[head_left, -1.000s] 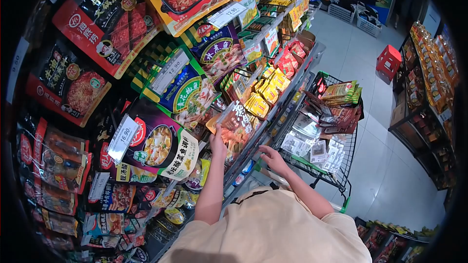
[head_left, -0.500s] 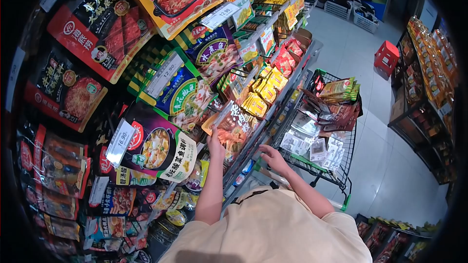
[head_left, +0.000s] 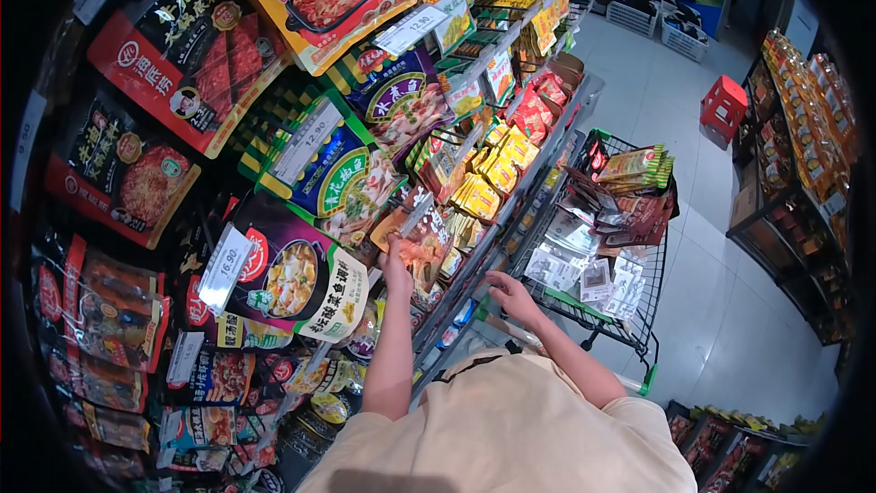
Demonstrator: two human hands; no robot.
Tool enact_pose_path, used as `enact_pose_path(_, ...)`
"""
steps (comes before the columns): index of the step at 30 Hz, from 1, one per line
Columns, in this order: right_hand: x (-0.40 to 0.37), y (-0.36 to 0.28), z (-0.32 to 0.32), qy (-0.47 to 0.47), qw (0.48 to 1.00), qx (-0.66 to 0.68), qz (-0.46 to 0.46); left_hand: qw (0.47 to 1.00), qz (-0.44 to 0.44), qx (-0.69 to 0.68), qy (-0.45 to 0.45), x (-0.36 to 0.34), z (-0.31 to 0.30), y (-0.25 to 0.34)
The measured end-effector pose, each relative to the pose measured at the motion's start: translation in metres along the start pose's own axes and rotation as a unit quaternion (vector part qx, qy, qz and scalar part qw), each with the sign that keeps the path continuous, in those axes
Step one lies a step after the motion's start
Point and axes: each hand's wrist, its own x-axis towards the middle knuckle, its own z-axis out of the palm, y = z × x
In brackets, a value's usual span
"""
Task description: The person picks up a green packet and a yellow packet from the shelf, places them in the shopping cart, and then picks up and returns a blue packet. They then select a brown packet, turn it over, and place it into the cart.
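Observation:
My left hand [head_left: 396,271] grips the lower left edge of an orange-brown seasoning packet [head_left: 422,246] with a food picture on it. The packet is partly in among the hanging packets, and a clear tag holder crosses in front of it. Just left of that hand hangs a purple and white pickled-fish seasoning packet [head_left: 287,274]; a green and blue packet [head_left: 347,183] hangs above. My right hand [head_left: 513,299] has its fingers loosely apart and holds nothing. It hovers by the near end of a shopping cart [head_left: 650,310], close to the shelf edge.
Inside the cart lie dark red packets [head_left: 634,215], yellow-green packets [head_left: 630,166] and pale flat packs [head_left: 570,265]. Yellow sachets [head_left: 502,169] fill the lower shelf. A red box [head_left: 724,105] stands on the tiled floor beside another shelf [head_left: 785,192] at the right.
My left hand has moved slightly left with the orange-brown packet, bringing it further in toward the hanging packets. My right hand stays nearly in place.

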Motion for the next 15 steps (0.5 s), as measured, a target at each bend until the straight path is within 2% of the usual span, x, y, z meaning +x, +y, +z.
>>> enact_pose_path(3, -0.001, -0.001, -0.001, 0.003, 1.000, -0.006, -0.001, 0.999, 0.004, 0.025, 0.020, 0.013, -0.008, -0.003)
enact_pose_path(5, -0.002, 0.000, -0.002, 0.005, 1.000, -0.008, -0.001, 0.996, 0.061, 0.061, -0.001, 0.022, -0.011, -0.005)
enact_pose_path(6, -0.003, 0.001, -0.002, 0.007, 1.000, -0.007, -0.001, 0.996, 0.060, 0.062, -0.003, 0.025, -0.013, -0.005)
enact_pose_path(9, -0.004, 0.002, -0.004, 0.013, 1.000, -0.004, 0.003, 0.994, 0.069, 0.081, 0.014, 0.032, -0.012, 0.000)
enact_pose_path(11, -0.004, 0.003, -0.005, 0.018, 1.000, -0.003, 0.008, 0.985, 0.082, 0.137, 0.059, 0.031, -0.005, 0.011)
enact_pose_path(12, -0.003, 0.005, -0.006, 0.019, 1.000, 0.001, 0.003, 0.983, 0.088, 0.126, 0.096, 0.037, -0.003, 0.008)
enact_pose_path(15, -0.003, 0.013, -0.009, 0.023, 1.000, 0.006, -0.001, 0.987, 0.082, 0.111, 0.080, 0.052, -0.009, 0.006)
